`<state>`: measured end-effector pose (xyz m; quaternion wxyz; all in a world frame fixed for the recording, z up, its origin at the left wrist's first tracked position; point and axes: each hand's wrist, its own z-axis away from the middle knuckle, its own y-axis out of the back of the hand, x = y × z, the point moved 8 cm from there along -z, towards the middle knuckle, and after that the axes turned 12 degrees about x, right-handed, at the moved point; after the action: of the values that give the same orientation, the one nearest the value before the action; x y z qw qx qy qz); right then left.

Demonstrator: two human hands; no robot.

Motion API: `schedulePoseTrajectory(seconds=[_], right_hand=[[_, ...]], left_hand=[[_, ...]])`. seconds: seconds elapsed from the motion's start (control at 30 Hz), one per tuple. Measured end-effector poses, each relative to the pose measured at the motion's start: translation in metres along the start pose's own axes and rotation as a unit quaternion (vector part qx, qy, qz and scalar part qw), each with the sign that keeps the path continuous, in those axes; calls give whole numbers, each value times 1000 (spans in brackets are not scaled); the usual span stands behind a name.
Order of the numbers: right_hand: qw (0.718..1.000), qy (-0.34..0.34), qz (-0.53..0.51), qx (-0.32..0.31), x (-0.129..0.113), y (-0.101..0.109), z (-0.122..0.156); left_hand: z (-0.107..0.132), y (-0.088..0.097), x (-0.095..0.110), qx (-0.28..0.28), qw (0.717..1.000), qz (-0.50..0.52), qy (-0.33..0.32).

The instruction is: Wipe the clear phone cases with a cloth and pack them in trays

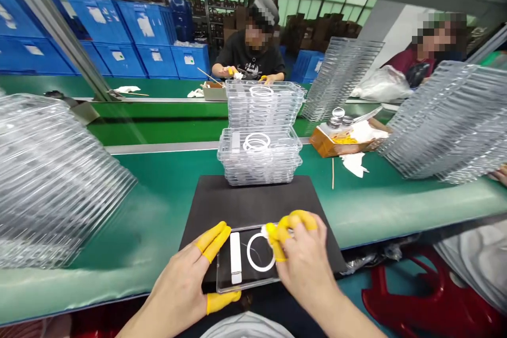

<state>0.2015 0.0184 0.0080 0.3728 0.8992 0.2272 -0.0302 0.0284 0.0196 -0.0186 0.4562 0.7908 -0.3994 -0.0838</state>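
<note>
Clear plastic case (243,260) — lying where?

Flat on a black mat (253,200), atop a green conveyor belt (376,206), between both hands

Looks like what?

Rectangular, see-through, glossy along the rim; inside, a thin white ring (247,252) lying flat, and just left of it a narrow white strip (236,257)

And the left hand (178,280)?

Wrapped around the case's left end, fingers in yellow finger cots (214,240) spread apart, thumb pressed to the near edge — firm hold on the case

Right hand (304,269)?

Bunched over the ring's upper left rim, yellow-capped fingertips (287,229) pinched nearly shut, a white bit showing between them; hold on the ring impossible to tell

Anything behind?

Stack of clear cases (259,156) at the mat's far edge
</note>
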Motion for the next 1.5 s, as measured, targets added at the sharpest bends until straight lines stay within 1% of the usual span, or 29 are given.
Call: schedulePoseTrajectory(seconds=[0.07,0.13,0.23,0.33,0.47,0.6,0.7,0.77,0.83,0.93,0.97,1.0,1.03,1.1,1.13,1.17,1.2,1.23,1.3,1.33,1.37,1.43,1.5], right_hand=[[997,-28,67,5,28,16,5],[994,-30,104,8,38,28,13],[995,-35,93,30,33,37,23],[995,-47,70,46,27,35,25],[994,-77,79,30,28,25,20],[995,-91,23,35,28,25,21],[994,-88,46,35,33,26,22],[994,-81,63,26,32,23,22],[996,-77,31,28,25,23,23],[994,-78,-70,27,17,27,28],[991,-83,-105,24,20,30,31],[985,-102,-134,32,29,36,33],[976,-134,-161,52,43,43,35],[950,-212,-197,119,78,59,40],[937,-242,-204,147,93,65,41],[932,-254,-204,158,102,67,40],[937,-246,-197,153,105,66,36],[951,-215,-182,131,99,62,30],[981,-111,-146,60,72,47,15],[989,-58,-138,19,55,37,10],[990,-10,-142,-23,39,27,5],[978,58,-175,-93,14,13,1],[967,96,-203,-119,3,9,-2]], left_hand=[[1,-1,-1,-2,1000,-8,5],[1,0,-1,2,1000,-15,5],[0,1,0,11,1000,-25,-6],[-2,2,2,15,999,-29,-17],[-2,3,3,12,999,-37,-24],[-2,5,4,26,998,-45,-30],[-2,5,5,30,998,-42,-32],[-2,4,4,25,999,-36,-26],[-2,3,2,20,999,-35,-18],[-2,3,3,24,999,-37,-20],[-2,4,3,28,999,-36,-22],[-2,5,3,33,999,-34,-23],[-2,5,3,36,999,-29,-23],[-2,6,3,41,999,-16,-18],[-3,6,2,43,999,-9,-15],[-3,6,2,45,999,-3,-12],[-3,6,2,46,999,1,-10],[-4,5,2,46,999,4,-8],[-4,6,2,44,999,5,-7],[-4,6,2,41,999,4,-5],[-4,6,2,39,999,5,-3],[-4,6,3,32,999,10,1],[-4,5,2,26,999,17,12]])
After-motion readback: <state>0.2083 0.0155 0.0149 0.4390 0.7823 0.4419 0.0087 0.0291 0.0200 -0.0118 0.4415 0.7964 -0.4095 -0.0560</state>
